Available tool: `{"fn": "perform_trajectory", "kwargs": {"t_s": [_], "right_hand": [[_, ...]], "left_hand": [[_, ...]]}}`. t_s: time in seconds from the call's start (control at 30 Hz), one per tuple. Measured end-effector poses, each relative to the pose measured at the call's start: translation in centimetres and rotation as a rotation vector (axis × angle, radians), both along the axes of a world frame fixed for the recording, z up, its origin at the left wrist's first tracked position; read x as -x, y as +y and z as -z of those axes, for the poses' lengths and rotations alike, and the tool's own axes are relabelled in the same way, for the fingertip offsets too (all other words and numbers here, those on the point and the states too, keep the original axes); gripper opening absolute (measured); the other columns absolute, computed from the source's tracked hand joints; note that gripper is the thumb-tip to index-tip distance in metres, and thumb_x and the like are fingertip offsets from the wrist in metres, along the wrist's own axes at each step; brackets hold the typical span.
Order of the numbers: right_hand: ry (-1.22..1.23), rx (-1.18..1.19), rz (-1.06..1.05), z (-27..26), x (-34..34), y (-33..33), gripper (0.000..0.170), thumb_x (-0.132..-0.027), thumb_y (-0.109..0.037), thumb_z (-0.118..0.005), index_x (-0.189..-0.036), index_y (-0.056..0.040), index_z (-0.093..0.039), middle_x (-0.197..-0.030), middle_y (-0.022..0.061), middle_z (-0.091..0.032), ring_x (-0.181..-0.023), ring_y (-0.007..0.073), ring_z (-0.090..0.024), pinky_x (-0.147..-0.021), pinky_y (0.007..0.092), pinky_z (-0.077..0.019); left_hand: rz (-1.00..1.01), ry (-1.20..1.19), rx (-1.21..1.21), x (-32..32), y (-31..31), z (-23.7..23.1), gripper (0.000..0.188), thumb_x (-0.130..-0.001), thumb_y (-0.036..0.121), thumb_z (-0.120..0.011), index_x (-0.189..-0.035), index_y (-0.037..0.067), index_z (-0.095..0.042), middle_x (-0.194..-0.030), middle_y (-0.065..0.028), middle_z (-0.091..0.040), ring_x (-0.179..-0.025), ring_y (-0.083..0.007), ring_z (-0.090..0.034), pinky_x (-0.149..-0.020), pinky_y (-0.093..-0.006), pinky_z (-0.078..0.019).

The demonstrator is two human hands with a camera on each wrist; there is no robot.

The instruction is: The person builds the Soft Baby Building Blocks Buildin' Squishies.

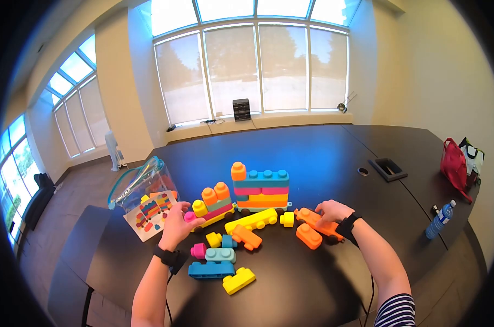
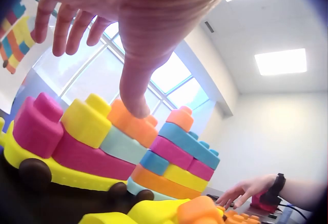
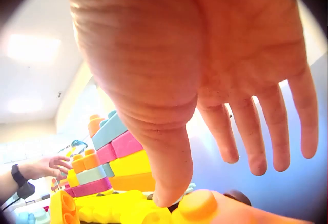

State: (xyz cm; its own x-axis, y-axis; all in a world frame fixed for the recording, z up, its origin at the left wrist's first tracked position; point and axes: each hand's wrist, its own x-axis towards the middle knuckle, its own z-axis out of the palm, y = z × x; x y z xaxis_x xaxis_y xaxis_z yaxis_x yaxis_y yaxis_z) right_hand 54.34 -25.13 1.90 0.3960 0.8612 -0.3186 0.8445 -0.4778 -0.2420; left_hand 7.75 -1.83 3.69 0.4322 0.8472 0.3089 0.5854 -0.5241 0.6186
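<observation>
At the left end of a toy train wagon with a yellow wheeled base (image 2: 87,178), my left hand (image 1: 177,224) hovers with fingers spread. The wagon carries pink, yellow, pale green and orange building blocks, with a pink block (image 2: 38,124) at its end. My right hand (image 1: 334,212) is over an orange wheeled base (image 1: 319,222), its fingers loosely straight and the thumb pointing down. Between the hands stands a taller wagon stacked with teal, pink, yellow and orange blocks (image 1: 261,191). A long yellow piece (image 1: 252,221) lies in front of it.
Loose blocks lie nearer me: an orange block (image 1: 308,237), a blue block (image 1: 211,270) and a yellow block (image 1: 239,280), among others. At left are a picture card (image 1: 149,218) and a clear bag (image 1: 149,182). A water bottle (image 1: 440,220) and red bag (image 1: 455,163) stand right.
</observation>
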Motion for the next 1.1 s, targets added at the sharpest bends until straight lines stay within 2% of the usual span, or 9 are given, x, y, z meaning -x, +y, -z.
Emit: {"fn": "perform_trajectory", "kwargs": {"t_s": [0.17,0.27,0.4,0.6,0.7,0.73,0.8,0.97,1.1], "right_hand": [[-0.196,-0.173,-0.014,2.9,2.0,-0.8,0.058,-0.068,-0.037,-0.095,-0.114,-0.0064,-0.075,-0.112,0.0182,-0.078,-0.11,0.0369,-0.075,-0.093,0.0477,-0.0617],[-0.333,-0.263,0.001,1.2,2.6,-1.6,0.054,-0.069,-0.034,-0.094,-0.113,-0.0063,-0.076,-0.105,0.0173,-0.078,-0.105,0.0367,-0.076,-0.089,0.0483,-0.0624],[-0.243,-0.635,-0.074,-4.7,6.2,-4.3,0.054,-0.072,-0.03,-0.092,-0.12,-0.0114,-0.074,-0.115,0.0129,-0.077,-0.106,0.0352,-0.074,-0.09,0.0481,-0.0602],[0.215,-0.367,-0.772,-3.0,16.1,-6.1,0.066,-0.074,-0.027,-0.09,-0.134,-0.0086,-0.069,-0.121,0.0157,-0.073,-0.113,0.0379,-0.07,-0.097,0.046,-0.0567],[0.157,-0.144,-0.754,-2.3,20.7,-7.0,0.066,-0.078,-0.026,-0.087,-0.139,-0.0111,-0.066,-0.126,0.0132,-0.071,-0.119,0.0375,-0.068,-0.099,0.0485,-0.0562],[0.169,-0.13,-0.77,-1.6,21.3,-7.0,0.066,-0.079,-0.025,-0.087,-0.14,-0.0115,-0.066,-0.127,0.0127,-0.071,-0.119,0.0375,-0.068,-0.099,0.0488,-0.0561],[0.152,-0.121,-0.784,-0.6,22.2,-6.6,0.067,-0.08,-0.027,-0.087,-0.141,-0.0116,-0.065,-0.128,0.0131,-0.07,-0.119,0.0375,-0.068,-0.1,0.0488,-0.056],[0.145,-0.15,-0.797,0.1,22.4,-5.5,0.063,-0.082,-0.034,-0.089,-0.137,-0.0104,-0.067,-0.124,0.0139,-0.071,-0.117,0.0371,-0.069,-0.098,0.0477,-0.0559],[0.175,-0.326,-0.68,-2.2,20.7,-2.0,0.057,-0.086,-0.04,-0.087,-0.132,-0.0092,-0.07,-0.118,0.0159,-0.074,-0.115,0.0367,-0.069,-0.097,0.0468,-0.0557]], "left_hand": [[0.128,0.076,0.057,1.6,-4.1,1.0,0.078,-0.078,0.042,-0.094,-0.136,0.002,-0.063,-0.133,-0.0192,-0.069,-0.122,-0.0329,-0.068,-0.104,-0.0418,-0.0545],[0.11,0.102,0.094,3.1,-5.8,1.4,0.075,-0.08,0.041,-0.092,-0.136,0.001,-0.063,-0.132,-0.0178,-0.07,-0.123,-0.0314,-0.067,-0.105,-0.0414,-0.0537],[0.13,0.069,0.085,5.4,-6.2,2.2,0.066,-0.083,0.036,-0.091,-0.134,0.003,-0.066,-0.131,-0.0159,-0.07,-0.121,-0.0306,-0.067,-0.105,-0.0411,-0.054],[0.273,0.033,0.018,5.6,-8.4,2.5,0.062,-0.083,0.032,-0.091,-0.134,0.005,-0.067,-0.13,-0.0164,-0.069,-0.121,-0.0335,-0.067,-0.104,-0.0419,-0.0541],[0.466,0.087,0.011,4.5,-12.3,1.6,0.075,-0.077,0.04,-0.095,-0.136,0.006,-0.064,-0.137,-0.0176,-0.066,-0.128,-0.0369,-0.063,-0.107,-0.0454,-0.0522],[0.55,0.127,-0.204,4.4,-12.8,2.5,0.073,-0.077,0.039,-0.095,-0.137,0.01,-0.065,-0.139,-0.0172,-0.064,-0.132,-0.0389,-0.06,-0.11,-0.0469,-0.0497],[0.494,0.189,-0.266,4.1,-15.5,2.6,0.068,-0.079,0.036,-0.093,-0.136,0.013,-0.065,-0.14,-0.0163,-0.063,-0.135,-0.0399,-0.057,-0.113,-0.0472,-0.0474],[0.544,0.013,-0.181,3.7,-19.7,2.4,0.043,-0.09,0.024,-0.085,-0.129,0.012,-0.071,-0.128,-0.0111,-0.068,-0.122,-0.0342,-0.062,-0.106,-0.0437,-0.0507],[0.599,0.15,-0.152,3.6,-22.4,2.1,0.061,-0.082,0.044,-0.09,-0.132,0.015,-0.071,-0.128,-0.0089,-0.07,-0.119,-0.0318,-0.064,-0.103,-0.0428,-0.052]]}}
